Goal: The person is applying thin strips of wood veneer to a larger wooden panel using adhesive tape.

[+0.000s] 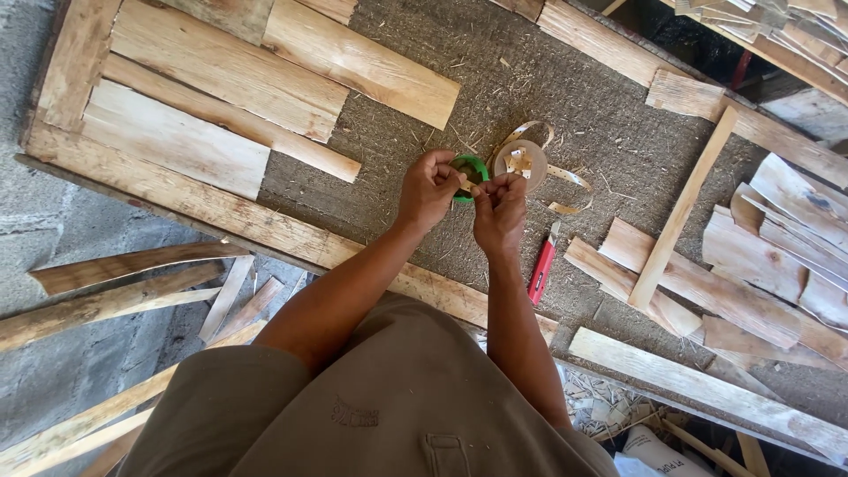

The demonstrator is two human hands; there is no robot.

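- My left hand (427,187) and right hand (500,210) meet above the middle of the table (565,97), a rough board strewn with sawdust and wood scraps.
- Between them I hold a small green tape roll (469,170); the left fingers are closed around its rim, keeping it off the table surface.
- My right fingers (505,184) are pinched shut at the roll's edge, seemingly on the loose end of the tape, though the end itself is too small to make out.
- Just beyond the roll lies a round wooden disc (521,162) with a pale curled strip (565,181) looping around and beside it, apart from my hands.
- A red utility knife (541,269) lies on the table near my right wrist, untouched.
- Flat wooden planks (221,88) lie to the left, a long thin slat (682,208) runs diagonally on the right, and thin offcuts (777,238) are stacked beyond it.
- By my reading, the step in hand is freeing the tape's end from the roll.
- The next move, I judge, calls for a steady left grip on the roll while the right fingers draw the end away without letting it fold back on itself.
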